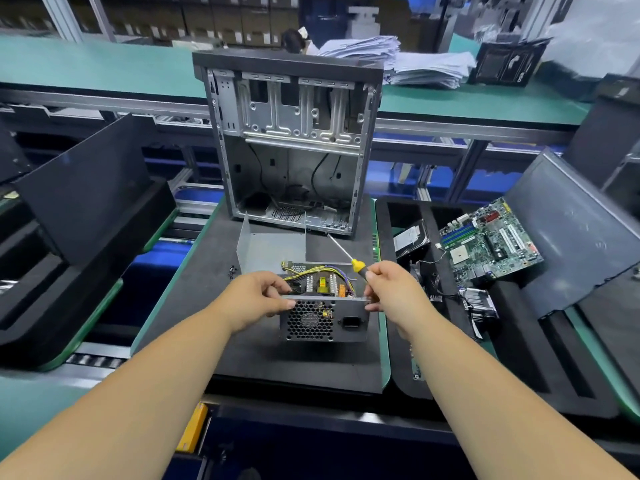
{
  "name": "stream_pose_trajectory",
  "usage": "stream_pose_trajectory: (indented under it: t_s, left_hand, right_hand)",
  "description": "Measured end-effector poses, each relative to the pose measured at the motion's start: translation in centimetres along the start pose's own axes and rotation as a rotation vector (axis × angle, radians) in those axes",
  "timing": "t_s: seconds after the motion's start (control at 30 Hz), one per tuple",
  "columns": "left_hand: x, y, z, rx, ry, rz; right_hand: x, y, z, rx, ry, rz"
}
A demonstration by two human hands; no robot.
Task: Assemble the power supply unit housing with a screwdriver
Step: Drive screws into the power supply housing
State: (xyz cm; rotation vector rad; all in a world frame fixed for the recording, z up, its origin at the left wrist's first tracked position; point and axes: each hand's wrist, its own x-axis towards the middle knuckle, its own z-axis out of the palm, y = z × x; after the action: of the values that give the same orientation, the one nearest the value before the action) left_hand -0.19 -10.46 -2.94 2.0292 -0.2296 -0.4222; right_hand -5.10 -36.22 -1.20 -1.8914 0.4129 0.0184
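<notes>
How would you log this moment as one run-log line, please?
left hand: holds power supply unit | right hand: holds screwdriver, steadies unit | cover: off, behind

open PC case (pixel 291 147) upright behind | motherboard (pixel 491 240) in right tray | paper stacks (pixel 429 67) on far bench

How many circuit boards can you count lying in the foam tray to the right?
1: a green motherboard lies tilted in the right foam tray. Others may be hidden.
</notes>
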Motion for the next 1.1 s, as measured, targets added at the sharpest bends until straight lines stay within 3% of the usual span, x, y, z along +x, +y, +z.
stream_pose_trajectory:
  t_s: [0.37,0.47,0.73,1.1]
  left_hand:
    - [5.3,2.3,-1.5,-0.359,-0.075,-0.204]
    - [6.8,2.7,-1.6,-0.375,-0.083,-0.235]
    - [9.0,3.2,-2.7,-0.297,-0.292,-0.301]
    - [9.8,2.4,-3.1,-0.418,-0.394,-0.505]
  right_hand:
    - [3.4,-3.2,0.1,0.100,0.149,-0.020]
    - [4.5,-3.6,0.3,0.104,0.182,-0.012]
    - [7.0,-4.1,1.1,-0.038,0.264,0.045]
    - [7.5,-3.9,2.0,-0.157,0.186,0.100]
